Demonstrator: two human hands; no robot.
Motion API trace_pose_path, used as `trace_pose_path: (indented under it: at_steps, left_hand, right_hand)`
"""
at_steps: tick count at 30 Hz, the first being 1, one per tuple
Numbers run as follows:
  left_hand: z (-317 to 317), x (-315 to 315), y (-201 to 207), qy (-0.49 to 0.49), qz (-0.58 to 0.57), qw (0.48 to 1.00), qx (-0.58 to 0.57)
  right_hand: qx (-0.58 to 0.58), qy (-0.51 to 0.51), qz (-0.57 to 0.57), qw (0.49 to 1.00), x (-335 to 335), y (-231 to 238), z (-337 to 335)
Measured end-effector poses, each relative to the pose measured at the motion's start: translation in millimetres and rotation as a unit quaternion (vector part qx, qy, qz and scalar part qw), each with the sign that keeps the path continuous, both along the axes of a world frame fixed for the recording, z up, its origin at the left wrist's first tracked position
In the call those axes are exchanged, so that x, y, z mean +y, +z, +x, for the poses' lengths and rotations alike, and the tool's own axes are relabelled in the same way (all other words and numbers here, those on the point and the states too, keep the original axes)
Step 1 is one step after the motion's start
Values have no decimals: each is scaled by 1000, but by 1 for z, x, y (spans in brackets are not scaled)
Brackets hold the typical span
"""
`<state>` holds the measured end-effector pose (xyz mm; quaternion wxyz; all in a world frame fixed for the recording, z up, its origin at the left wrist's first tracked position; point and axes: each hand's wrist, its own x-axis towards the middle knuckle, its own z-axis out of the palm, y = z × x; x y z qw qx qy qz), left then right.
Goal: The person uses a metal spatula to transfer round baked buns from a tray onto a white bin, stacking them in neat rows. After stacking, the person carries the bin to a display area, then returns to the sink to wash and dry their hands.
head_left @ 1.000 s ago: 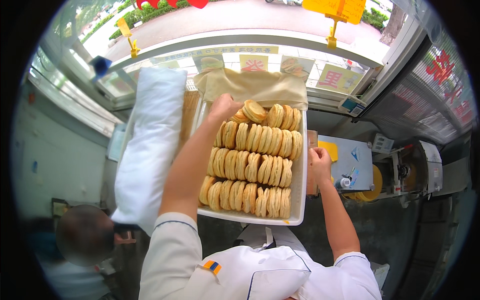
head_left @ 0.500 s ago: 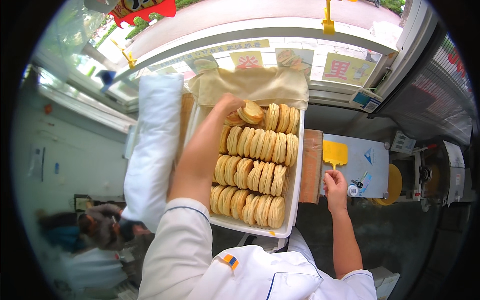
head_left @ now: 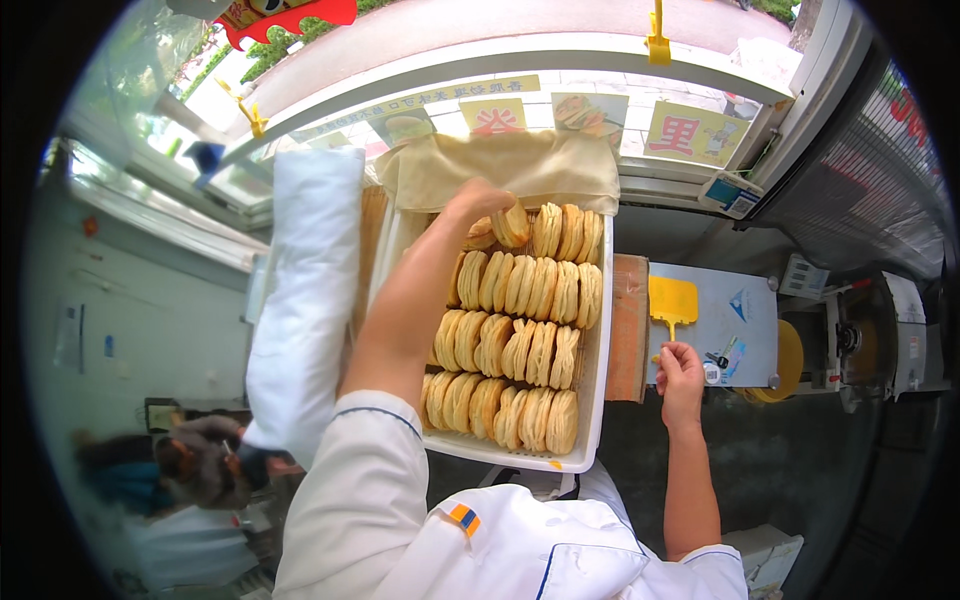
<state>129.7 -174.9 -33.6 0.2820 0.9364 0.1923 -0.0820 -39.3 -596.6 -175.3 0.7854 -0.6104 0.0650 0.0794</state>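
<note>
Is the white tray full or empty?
Largely full: four rows of round breads, mostly standing on edge, take up most of the white tray.

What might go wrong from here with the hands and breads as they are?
The bread in the left hand might slip, as it seems held only near its edge. The three upright breads beside it could topple if bumped. The right hand might knock the white container close by.
</note>
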Motion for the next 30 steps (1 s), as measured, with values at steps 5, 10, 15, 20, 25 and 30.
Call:
trace_pose_path:
  at_steps: [5,10,15,20,25,30]
  left_hand:
    - [-3,-32,-3,10,41,999,14]
    - [-11,-38,0,-41,-32,997,-54]
    - [-15,-28,-7,-77,-80,991,-73]
    - [-17,-24,-8,-83,-67,993,-57]
    - [-29,-28,4,-35,-91,995,-15]
    - [-29,-40,10,-12,17,999,41]
  right_hand:
    - [-11,11,-7,1000,10,-1,-6]
    - [-11,11,1,1000,17,-3,-9]
    - [-4,9,-8,1000,19,-5,-12]
    - [-3,8,-14,1000,22,-7,-14]
    - [-2,7,-16,1000,22,-6,-14]
    - [1,14,-17,1000,25,-6,-14]
